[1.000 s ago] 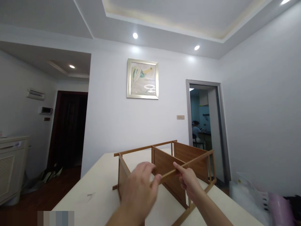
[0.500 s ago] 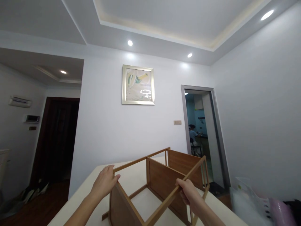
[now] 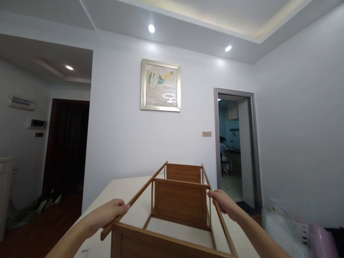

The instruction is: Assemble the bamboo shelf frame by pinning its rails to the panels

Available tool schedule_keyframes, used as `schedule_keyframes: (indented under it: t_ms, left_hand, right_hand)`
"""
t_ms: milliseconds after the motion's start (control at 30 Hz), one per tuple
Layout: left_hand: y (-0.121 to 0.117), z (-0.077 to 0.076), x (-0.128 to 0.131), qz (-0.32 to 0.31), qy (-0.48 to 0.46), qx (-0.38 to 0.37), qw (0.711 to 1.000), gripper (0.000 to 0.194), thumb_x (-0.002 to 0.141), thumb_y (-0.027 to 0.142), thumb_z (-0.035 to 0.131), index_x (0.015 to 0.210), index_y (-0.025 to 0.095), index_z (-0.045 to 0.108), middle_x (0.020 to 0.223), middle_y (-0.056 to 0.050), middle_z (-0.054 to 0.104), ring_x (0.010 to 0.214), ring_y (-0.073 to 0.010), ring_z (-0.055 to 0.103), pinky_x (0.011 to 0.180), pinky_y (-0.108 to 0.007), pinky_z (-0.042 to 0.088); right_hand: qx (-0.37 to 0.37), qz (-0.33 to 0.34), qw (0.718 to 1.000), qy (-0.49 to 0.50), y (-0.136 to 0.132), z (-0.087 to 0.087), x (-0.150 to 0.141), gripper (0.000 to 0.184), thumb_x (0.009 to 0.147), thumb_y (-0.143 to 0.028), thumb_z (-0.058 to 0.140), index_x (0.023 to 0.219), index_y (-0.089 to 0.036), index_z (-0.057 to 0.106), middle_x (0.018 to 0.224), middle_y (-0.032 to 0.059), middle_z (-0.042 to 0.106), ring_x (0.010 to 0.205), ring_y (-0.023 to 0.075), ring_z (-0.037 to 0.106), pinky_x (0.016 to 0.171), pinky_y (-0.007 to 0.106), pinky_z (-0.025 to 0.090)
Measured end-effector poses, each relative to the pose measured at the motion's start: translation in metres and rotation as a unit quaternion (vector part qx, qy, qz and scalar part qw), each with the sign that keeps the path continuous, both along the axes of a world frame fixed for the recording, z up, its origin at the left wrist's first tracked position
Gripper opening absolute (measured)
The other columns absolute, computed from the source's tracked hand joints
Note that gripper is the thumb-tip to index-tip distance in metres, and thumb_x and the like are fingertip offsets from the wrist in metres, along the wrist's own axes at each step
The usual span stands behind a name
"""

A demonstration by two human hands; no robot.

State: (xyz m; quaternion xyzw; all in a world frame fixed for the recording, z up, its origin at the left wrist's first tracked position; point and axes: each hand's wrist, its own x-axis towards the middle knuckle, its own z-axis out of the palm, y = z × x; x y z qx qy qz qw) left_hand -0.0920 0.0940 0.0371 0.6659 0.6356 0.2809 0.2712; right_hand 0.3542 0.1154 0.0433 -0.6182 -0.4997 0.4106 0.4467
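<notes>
A brown wooden shelf frame (image 3: 179,200), with thin rails and three flat panels, lies on its side on a cream table (image 3: 126,190), its length running away from me. My left hand (image 3: 111,212) is closed round the frame's left rail near the closest panel. My right hand (image 3: 221,200) grips the right rail beside the middle panel. Both forearms reach in from the bottom of the view.
A framed picture (image 3: 160,85) hangs on the white wall behind the table. An open doorway (image 3: 233,143) at right shows a person seated in another room. A dark door (image 3: 66,147) stands at left. Clear plastic packaging (image 3: 285,225) lies at lower right.
The frame has been swung round from a slanted position to point straight away from me. My left hand moved from the near panel's top to the left rail; my right hand stayed on its rail.
</notes>
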Motion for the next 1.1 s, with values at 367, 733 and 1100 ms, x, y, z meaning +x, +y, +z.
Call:
schedule_keyframes:
  t_ms: [367,733,1100]
  left_hand:
    - [0.035,-0.010,0.039,-0.043,-0.096,-0.097,0.990,0.039,0.063,0.058,0.055,0.057,0.024,0.037,0.037,0.009,0.036,0.031,-0.0068,0.028,0.037,-0.023,0.020]
    - [0.014,-0.013,0.047,0.014,-0.089,0.013,0.996,0.037,0.073,0.062,0.035,0.065,0.026,0.034,0.043,0.011,0.032,0.031,-0.0092,0.027,0.037,-0.025,0.018]
    - [-0.012,-0.055,0.069,0.100,-0.077,0.251,0.960,0.035,0.087,0.059,0.030,0.075,0.027,0.040,0.058,0.005,0.051,0.060,-0.0196,0.057,0.063,-0.029,0.044]
  right_hand:
    - [0.035,-0.065,0.995,-0.066,-0.012,-0.004,-0.010,0.019,0.071,-0.023,0.066,0.065,-0.020,0.049,0.050,-0.0038,0.048,0.041,0.0080,0.038,0.041,0.020,0.022]
    - [0.171,-0.080,0.968,-0.166,0.004,0.020,-0.005,0.013,0.074,-0.019,0.055,0.061,-0.018,0.054,0.052,-0.0011,0.051,0.052,0.0149,0.049,0.052,0.025,0.032]
    - [0.320,-0.081,0.914,-0.237,-0.015,0.031,-0.003,0.029,0.087,-0.030,0.041,0.111,-0.021,0.054,0.090,0.0062,0.067,0.085,0.0242,0.062,0.078,0.031,0.042]
